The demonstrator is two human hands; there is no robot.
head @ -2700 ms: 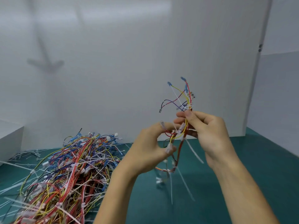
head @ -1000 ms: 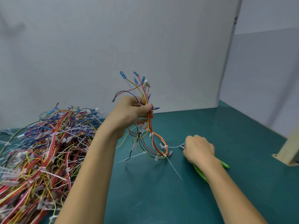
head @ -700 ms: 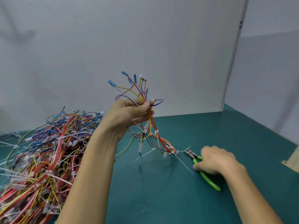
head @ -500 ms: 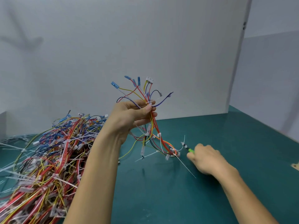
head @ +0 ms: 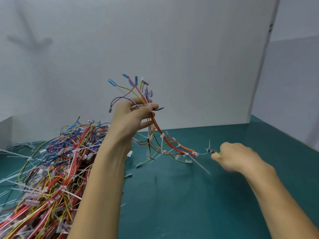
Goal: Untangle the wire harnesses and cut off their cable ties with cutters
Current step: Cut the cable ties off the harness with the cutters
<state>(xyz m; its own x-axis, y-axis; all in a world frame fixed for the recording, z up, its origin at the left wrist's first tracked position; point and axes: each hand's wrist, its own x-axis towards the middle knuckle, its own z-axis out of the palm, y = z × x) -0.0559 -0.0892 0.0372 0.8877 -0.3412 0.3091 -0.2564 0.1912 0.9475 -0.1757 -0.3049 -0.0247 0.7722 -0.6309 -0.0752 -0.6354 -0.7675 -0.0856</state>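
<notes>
While the left hand (head: 133, 118) is pinching the harness (head: 165, 140) and the right hand (head: 236, 157) is clutching the cutters (head: 211, 150), loose dangling wires are probably risking getting nicked.

- The left hand (head: 131, 118) grips a wire harness (head: 160, 135) raised above the green table (head: 189, 204).
- The right hand (head: 236, 156) holds green-handled cutters (head: 213, 151), tip near the harness's low end.
- A tangled harness pile (head: 51, 163) lies to the left.
- White panels (head: 189, 49) stand behind.
</notes>
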